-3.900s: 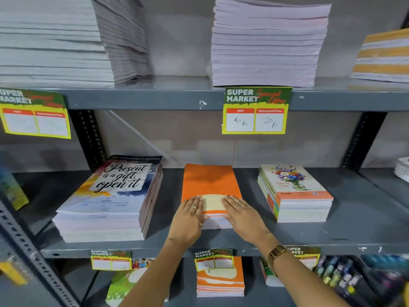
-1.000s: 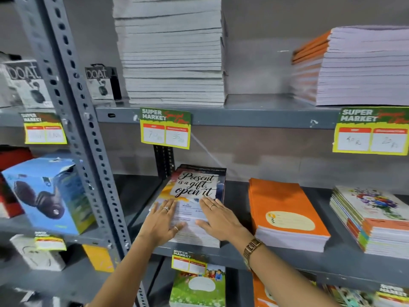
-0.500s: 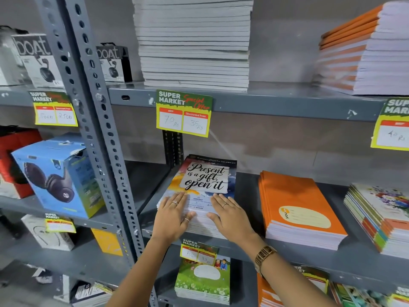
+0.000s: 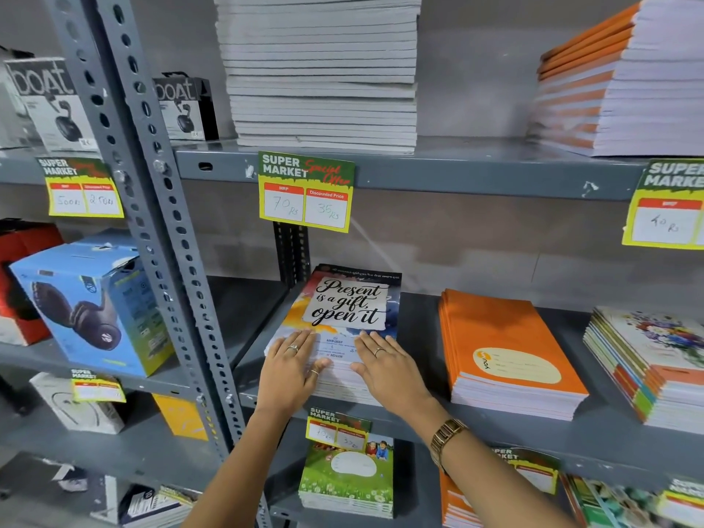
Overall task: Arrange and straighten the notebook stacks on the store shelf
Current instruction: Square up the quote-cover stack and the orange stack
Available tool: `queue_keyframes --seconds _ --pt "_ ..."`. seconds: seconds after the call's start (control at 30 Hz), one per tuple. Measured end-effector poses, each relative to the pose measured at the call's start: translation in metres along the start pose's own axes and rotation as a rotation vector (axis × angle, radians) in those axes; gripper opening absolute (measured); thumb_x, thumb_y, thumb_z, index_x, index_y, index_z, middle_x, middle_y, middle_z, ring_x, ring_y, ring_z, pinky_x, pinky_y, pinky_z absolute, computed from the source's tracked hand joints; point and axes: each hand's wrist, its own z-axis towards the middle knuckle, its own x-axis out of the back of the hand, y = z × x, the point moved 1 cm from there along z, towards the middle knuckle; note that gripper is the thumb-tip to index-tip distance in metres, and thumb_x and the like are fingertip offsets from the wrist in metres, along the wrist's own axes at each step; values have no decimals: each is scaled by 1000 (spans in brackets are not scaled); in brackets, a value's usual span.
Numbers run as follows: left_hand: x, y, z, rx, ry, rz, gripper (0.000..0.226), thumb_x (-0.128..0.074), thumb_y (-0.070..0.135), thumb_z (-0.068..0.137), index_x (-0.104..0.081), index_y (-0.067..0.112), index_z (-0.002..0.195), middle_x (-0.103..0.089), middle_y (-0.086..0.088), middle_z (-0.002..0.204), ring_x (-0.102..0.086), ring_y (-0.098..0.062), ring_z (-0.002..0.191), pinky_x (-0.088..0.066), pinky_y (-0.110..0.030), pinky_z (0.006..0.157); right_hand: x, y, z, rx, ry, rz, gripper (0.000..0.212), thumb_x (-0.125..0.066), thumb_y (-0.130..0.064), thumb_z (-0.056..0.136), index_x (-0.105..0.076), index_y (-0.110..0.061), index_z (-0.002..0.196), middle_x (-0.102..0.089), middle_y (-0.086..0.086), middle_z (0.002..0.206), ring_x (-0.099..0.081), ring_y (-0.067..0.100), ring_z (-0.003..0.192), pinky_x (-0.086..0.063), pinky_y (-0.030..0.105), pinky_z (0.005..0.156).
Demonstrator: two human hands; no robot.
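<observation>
A stack of notebooks with a "Present is a gift, open it" cover [image 4: 348, 302] sits on the middle grey shelf [image 4: 419, 329]. My left hand [image 4: 291, 371] lies flat on the stack's near left corner, fingers spread. My right hand [image 4: 388, 369] rests flat on its near right corner, thumb along the front edge. Both palms press on the top cover without gripping. To the right lie an orange notebook stack [image 4: 506, 348] and a floral-cover stack [image 4: 655, 360].
Tall white notebook piles [image 4: 324, 70] and an orange-edged pile [image 4: 624, 81] fill the upper shelf. A perforated steel upright [image 4: 160, 222] stands left of the stack. Headphone boxes [image 4: 91, 306] sit on the left bay. Price tags [image 4: 306, 190] hang from shelf edges; green notebooks [image 4: 346, 474] lie below.
Since 3.9 s ago both hands left the orange stack for the "Present is a gift" stack. Over the last second they stay pressed on it; the camera has come closer.
</observation>
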Motion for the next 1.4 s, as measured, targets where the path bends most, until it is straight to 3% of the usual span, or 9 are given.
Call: queue_keyframes --seconds 0.13,0.27,0.33,0.57,0.7,0.83,1.1,1.23,1.4 --pt "0 -1 -1 4 7 12 78 -10 61 91 -62 8 116 -68 -11 118 -62 -26 111 -26 -30 97 0 -3 1 75 -14 41 108 26 -64 74 -30 -6 144 -33 14 151 -28 27 141 -16 41 117" --pt "0 -3 0 1 11 8 79 -12 63 90 -63 7 115 -68 -11 117 -62 -26 111 -27 -30 97 5 -5 0 60 -66 11 75 3 -47 88 -17 -7 148 -19 12 157 -15 24 145 -7 36 120" --pt "0 -3 0 3 4 11 80 -12 63 90 -63 7 115 -68 -11 117 -62 -26 112 -28 -30 97 6 -5 0 50 -81 -2 67 -7 -44 93 -15 -7 148 -17 11 157 -13 24 146 -6 36 120" --pt "-3 3 -3 5 57 -31 89 -5 70 84 -53 9 128 -58 -10 132 -48 -25 127 -29 -39 108 7 2 -6 63 -55 119 102 21 -63 67 -12 -12 149 -14 4 159 -9 17 147 6 34 118" --pt "-4 9 -5 35 80 -8 94 3 70 83 -47 7 133 -52 -11 137 -42 -26 132 -26 -44 111 10 17 -16 56 40 153 97 20 -58 73 -18 -9 148 -20 5 157 -15 17 146 16 30 115" --pt "-5 26 -12 62 68 2 86 3 61 89 -44 6 135 -50 -14 138 -42 -29 132 -10 -39 111 14 41 -34 -86 99 135 74 2 -45 97 -53 -7 130 -59 5 133 -53 19 125 5 26 113" --pt "-6 112 -4 -12 57 -83 69 -6 44 97 -50 0 127 -57 -16 131 -52 -31 123 -2 -24 112 18 136 -75 -311 196 107 105 26 -61 80 -41 -6 139 -41 9 147 -34 23 139 -4 34 113" --pt "-15 157 3 -100 33 -168 67 -7 42 98 -55 3 123 -60 -14 128 -57 -28 118 -41 -40 102 23 173 -93 -447 171 138 73 -5 -48 90 -34 -9 143 -34 7 152 -27 21 142 -12 33 118" --pt "-27 207 10 -71 37 -374 47 -31 31 98 -33 10 141 -33 -6 151 -32 -20 138 -26 -29 113 27 204 -112 -647 129 384 51 -34 -33 100 -30 -8 144 -37 10 150 -39 26 135 -39 36 106"
